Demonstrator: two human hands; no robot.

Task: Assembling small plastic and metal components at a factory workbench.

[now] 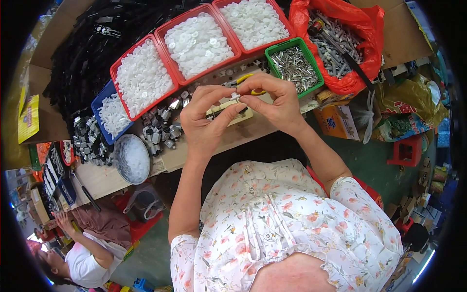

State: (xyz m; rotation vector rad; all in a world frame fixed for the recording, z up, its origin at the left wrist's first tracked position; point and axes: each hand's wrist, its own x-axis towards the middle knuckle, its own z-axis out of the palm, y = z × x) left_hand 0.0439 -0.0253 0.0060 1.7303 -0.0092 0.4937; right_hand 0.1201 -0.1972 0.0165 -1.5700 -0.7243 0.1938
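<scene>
My left hand (pixel 206 117) and my right hand (pixel 275 102) meet over the table's front edge, thumbs and forefingers pinched. Between their fingertips is a small white plastic part with a metallic-looking pin (pixel 235 97); both hands appear to grip it. Just below the fingers sits a cream-coloured block or fixture (pixel 243 117), partly hidden by my hands. Behind my right hand lie pliers with yellow handles (pixel 244 78), also partly covered. A green tray (pixel 317 78) of thin metal pins stands just beyond my right hand.
Red trays (pixel 177 86) of small white plastic parts line the back, beside a blue tray (pixel 95 104). A metal bowl (pixel 116 160) of white material and loose metal-and-black pieces (pixel 163 124) lie left. A red bag (pixel 372 24) of grey parts stands right. Another person (pixel 90 258) works at left.
</scene>
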